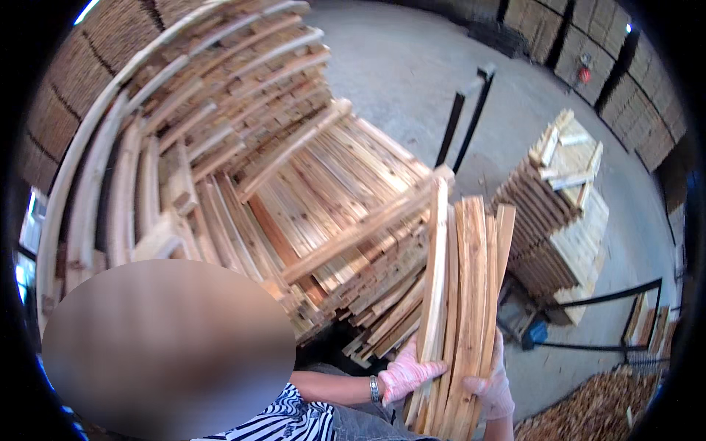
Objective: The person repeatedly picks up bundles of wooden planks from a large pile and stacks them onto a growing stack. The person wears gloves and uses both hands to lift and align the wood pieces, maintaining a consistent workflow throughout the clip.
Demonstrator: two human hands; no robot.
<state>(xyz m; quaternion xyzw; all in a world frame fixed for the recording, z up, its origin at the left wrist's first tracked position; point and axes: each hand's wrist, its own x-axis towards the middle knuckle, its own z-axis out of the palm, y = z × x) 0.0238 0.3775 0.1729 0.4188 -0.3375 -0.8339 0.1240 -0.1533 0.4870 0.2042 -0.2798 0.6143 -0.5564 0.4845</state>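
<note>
Several long, narrow wooden slats (pixel 468 294) stand steeply upright in a loose bundle, their tops fanning slightly apart. My left hand (pixel 412 373), in a pink and white knitted glove, is closed against the bundle's left side with its fingers over the slats. A matching glove covers my right hand (pixel 494 386), which grips the right side with the thumb across the front. The lower ends of the slats run to the picture's bottom edge. Just beyond the bundle lies a broad stack of boards (pixel 346 165), with a crosswise batten (pixel 360 224) on top.
A taller lumber pile (pixel 250 81) rises at the back left. To the right stand a stack of wooden panels (pixel 551 198) and black metal posts (pixel 465 121). A black frame (pixel 610 298) and a heap of wood scraps (pixel 596 400) are at the lower right. A blurred oval hides the lower left.
</note>
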